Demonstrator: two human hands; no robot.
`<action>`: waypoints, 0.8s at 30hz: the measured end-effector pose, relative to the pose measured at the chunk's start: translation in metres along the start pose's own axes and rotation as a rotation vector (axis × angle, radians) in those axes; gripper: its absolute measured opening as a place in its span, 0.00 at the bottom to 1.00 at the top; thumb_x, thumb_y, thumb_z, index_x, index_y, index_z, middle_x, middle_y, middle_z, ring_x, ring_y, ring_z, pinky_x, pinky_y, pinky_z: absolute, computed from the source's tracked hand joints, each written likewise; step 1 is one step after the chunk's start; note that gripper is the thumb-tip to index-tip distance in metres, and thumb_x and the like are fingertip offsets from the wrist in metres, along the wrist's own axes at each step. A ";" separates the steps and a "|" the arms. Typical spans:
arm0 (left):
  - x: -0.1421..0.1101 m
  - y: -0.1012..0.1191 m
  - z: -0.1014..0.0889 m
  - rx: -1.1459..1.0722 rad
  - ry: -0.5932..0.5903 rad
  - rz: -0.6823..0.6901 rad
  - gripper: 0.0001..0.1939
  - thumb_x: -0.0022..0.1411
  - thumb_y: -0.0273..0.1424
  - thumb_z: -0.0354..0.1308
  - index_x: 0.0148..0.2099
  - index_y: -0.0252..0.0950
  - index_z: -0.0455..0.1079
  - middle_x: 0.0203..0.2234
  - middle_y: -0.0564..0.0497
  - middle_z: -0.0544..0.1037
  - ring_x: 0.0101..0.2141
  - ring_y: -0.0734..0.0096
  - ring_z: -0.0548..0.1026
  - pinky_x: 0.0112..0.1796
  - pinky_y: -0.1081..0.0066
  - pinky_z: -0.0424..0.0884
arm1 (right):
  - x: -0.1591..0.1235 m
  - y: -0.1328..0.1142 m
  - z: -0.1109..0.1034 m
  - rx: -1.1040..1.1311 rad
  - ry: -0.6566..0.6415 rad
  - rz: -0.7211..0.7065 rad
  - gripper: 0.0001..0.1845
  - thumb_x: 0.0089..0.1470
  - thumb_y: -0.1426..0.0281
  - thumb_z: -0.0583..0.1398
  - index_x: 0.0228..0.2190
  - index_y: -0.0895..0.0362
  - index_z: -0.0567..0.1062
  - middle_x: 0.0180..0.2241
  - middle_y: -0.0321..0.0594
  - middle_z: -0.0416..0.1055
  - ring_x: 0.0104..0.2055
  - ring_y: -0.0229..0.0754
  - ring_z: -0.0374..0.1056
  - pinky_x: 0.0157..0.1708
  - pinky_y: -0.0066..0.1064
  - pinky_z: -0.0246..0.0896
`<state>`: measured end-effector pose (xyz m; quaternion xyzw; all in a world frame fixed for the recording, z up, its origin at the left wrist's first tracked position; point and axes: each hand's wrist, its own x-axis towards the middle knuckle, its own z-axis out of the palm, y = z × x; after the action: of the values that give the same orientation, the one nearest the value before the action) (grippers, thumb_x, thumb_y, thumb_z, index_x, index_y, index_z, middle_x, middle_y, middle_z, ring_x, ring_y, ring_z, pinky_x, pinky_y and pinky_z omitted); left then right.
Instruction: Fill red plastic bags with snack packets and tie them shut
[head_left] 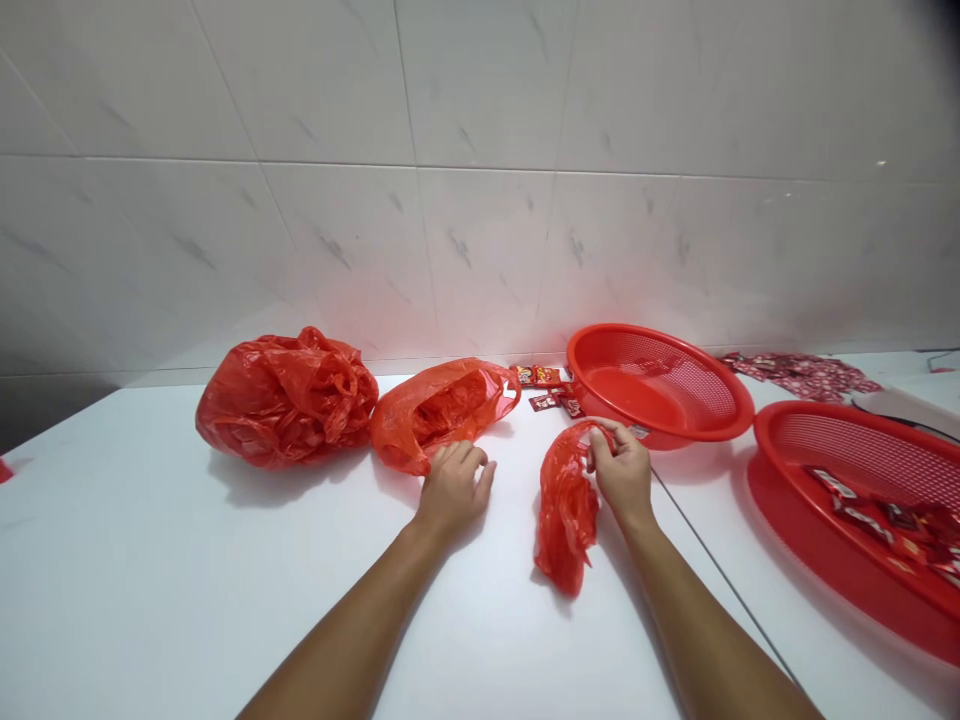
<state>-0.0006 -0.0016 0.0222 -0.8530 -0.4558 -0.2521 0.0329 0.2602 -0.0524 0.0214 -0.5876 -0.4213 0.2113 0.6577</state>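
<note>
My right hand [621, 468] pinches the top of a crumpled red plastic bag [562, 515], which hangs down to the white tabletop. At the front edge of a second red plastic bag [420, 408] rests my left hand [454, 484]. Its thumb stands apart from the fingers, and the fingertips are partly hidden against the bag. That second bag lies on its side with its mouth and handle loop towards the right. A bigger bundled red plastic bag [289, 405] sits to its left.
An empty red plastic basket [720, 425] stands behind my right hand. Another red basket [795, 500] at the right holds small wrapped packets. More packets [546, 376] lie near the wall, with a pile of them [806, 375] at back right. A seam crosses the white table [150, 580].
</note>
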 end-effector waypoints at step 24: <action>-0.005 0.013 0.015 -0.292 0.266 -0.183 0.15 0.72 0.35 0.53 0.57 0.37 0.70 0.53 0.40 0.76 0.55 0.49 0.75 0.56 0.47 0.71 | -0.022 -0.019 0.009 -0.038 0.091 -0.097 0.30 0.68 0.52 0.54 0.19 0.53 0.57 0.18 0.29 0.52 0.22 0.35 0.50 0.25 0.31 0.46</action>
<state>0.0128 -0.0088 0.0091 -0.7630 -0.4816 -0.4276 -0.0544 0.2369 -0.0683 0.0324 -0.5879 -0.4228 0.1440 0.6745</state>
